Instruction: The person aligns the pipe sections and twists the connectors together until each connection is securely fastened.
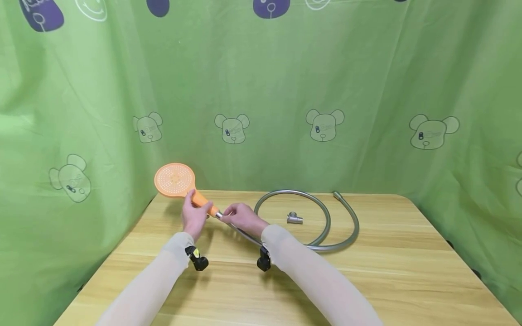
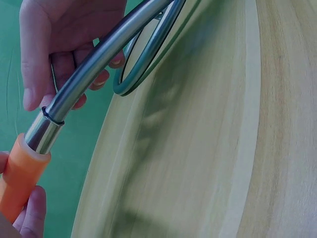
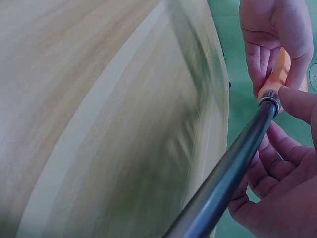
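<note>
An orange shower head is held up over the far left of the table, its perforated face toward me. My left hand grips its handle. The shiny metal end fitting of a grey shower hose sits at the open end of the handle, in line with it. My right hand pinches the hose at this fitting, with the thumb on one side and curled fingers on the other. From there the hose slopes down to the right.
The rest of the hose loops across the wooden table, its free end near the back edge. Inside the loop lies a small metal angle valve. A green curtain hangs behind and on both sides.
</note>
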Action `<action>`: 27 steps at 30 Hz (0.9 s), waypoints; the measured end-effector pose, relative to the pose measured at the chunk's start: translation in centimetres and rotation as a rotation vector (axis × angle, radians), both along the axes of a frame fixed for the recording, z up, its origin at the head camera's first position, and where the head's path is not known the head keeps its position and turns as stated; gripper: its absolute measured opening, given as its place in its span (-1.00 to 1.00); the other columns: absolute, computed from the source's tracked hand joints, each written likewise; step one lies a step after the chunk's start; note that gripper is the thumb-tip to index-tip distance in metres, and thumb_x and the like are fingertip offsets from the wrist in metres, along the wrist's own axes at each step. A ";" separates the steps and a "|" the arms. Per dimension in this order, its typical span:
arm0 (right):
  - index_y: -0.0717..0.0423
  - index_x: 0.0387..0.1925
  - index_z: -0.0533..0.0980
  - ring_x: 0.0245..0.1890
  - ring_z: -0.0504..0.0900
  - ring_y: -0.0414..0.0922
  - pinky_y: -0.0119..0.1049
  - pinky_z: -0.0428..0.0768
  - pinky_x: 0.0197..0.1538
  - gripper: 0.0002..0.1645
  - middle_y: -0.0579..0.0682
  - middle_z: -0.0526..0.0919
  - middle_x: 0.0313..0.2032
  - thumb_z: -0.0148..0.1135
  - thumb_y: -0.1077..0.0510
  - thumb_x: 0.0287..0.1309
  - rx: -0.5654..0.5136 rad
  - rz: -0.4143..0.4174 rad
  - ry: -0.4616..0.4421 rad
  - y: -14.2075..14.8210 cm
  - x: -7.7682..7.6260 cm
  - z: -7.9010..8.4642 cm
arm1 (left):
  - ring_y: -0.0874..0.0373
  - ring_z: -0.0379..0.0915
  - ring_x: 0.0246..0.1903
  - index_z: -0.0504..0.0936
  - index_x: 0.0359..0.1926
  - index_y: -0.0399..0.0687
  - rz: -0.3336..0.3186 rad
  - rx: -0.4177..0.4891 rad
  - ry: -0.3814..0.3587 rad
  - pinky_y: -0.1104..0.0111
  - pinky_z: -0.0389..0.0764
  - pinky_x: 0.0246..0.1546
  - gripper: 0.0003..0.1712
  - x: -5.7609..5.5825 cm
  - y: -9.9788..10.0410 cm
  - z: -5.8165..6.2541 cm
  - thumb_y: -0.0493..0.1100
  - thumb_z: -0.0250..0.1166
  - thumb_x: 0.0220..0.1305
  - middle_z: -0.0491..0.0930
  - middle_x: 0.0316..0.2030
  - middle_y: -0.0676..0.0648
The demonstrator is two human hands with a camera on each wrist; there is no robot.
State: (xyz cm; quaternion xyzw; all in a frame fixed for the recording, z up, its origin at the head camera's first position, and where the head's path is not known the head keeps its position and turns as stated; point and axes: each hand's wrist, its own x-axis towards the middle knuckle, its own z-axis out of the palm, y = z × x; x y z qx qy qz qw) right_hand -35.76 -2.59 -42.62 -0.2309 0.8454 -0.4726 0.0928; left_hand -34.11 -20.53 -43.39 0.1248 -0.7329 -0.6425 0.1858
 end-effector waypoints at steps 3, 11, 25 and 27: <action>0.08 -0.18 0.63 -0.36 0.58 -0.15 -0.32 0.57 -0.25 -0.71 -0.06 0.67 -0.33 0.40 -0.03 0.19 0.016 -0.006 0.015 0.3 0.0 0.0 | -0.07 0.51 0.01 0.10 0.56 0.14 -0.007 -0.001 -0.006 0.13 0.71 -0.02 -0.02 0.0 -0.1 -0.2 -0.27 0.40 0.22 0.43 0.25 -0.25; 0.07 -0.16 0.64 -0.27 0.58 -0.13 -0.30 0.56 -0.17 -0.67 -0.06 0.67 -0.29 0.41 -0.06 0.17 0.050 -0.018 0.043 1.0 -0.2 0.1 | -0.07 0.51 -0.01 0.12 0.56 0.10 -0.006 -0.008 -0.027 0.38 0.72 -0.20 -0.02 -0.2 -0.1 -0.5 -0.30 0.39 0.21 0.42 0.23 -0.27; 0.12 -0.11 0.63 -0.20 0.56 -0.13 -0.26 0.57 -0.06 -0.65 -0.02 0.65 -0.23 0.39 -0.03 0.19 0.073 -0.033 0.066 2.7 -0.3 0.0 | -0.03 0.51 -0.08 0.16 0.55 0.00 -0.005 -0.025 -0.079 0.45 0.69 -0.30 -0.03 -0.5 -0.7 -1.3 -0.28 0.42 0.18 0.43 0.22 -0.31; 0.11 -0.11 0.63 -0.19 0.56 -0.13 -0.26 0.57 -0.05 -0.65 -0.02 0.65 -0.22 0.38 -0.04 0.20 0.081 -0.043 0.065 2.9 -0.3 0.0 | -0.05 0.50 -0.05 0.16 0.54 -0.02 -0.006 -0.025 -0.084 0.44 0.69 -0.29 -0.03 -0.5 -0.8 -1.4 -0.28 0.42 0.18 0.43 0.24 -0.31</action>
